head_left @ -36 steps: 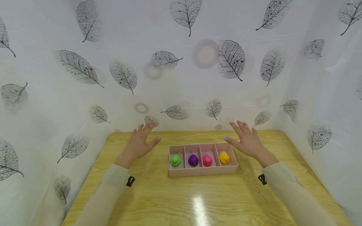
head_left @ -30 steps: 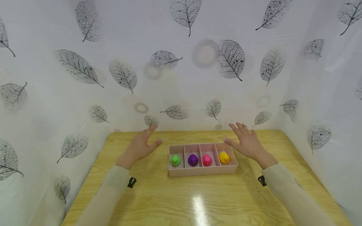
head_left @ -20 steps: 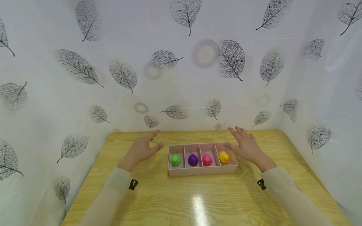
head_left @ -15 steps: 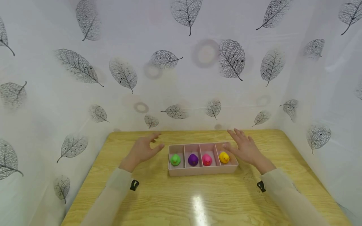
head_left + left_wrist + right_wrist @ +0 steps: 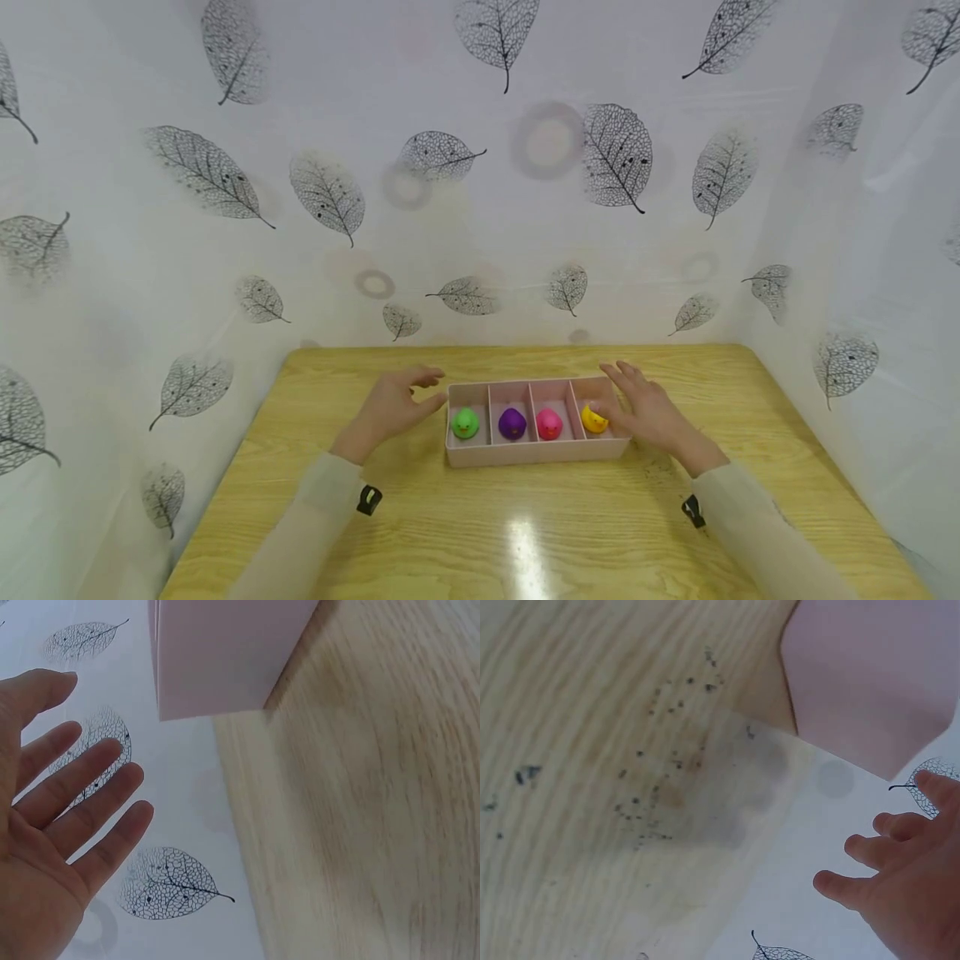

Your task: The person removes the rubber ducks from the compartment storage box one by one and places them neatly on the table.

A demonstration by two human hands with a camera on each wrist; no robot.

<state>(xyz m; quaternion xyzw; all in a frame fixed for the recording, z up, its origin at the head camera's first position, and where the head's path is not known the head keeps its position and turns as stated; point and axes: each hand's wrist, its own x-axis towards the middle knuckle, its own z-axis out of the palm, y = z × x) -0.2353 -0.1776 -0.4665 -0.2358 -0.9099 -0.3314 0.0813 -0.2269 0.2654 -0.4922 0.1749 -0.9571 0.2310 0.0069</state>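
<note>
Centrally, pink box [image 5: 537,455], between left hand [image 5: 387,410] and right hand [image 5: 651,413].

From above, the pale pink, rectangular four-compartment box [image 5: 538,454] lies open, though thin upright dividers [image 5: 533,414] block sideways passage. The left hand [image 5: 384,410] stands just beside one end; in the head view the right hand [image 5: 654,414] covers part of the other, obstructing the round yellow toy duck [image 5: 593,422]. Wide room spans the yellowish wood-grain worktop [image 5: 450,533] in front; behind, a white leaf-printed sheet [image 5: 510,217] bounds a narrow strip.
</note>
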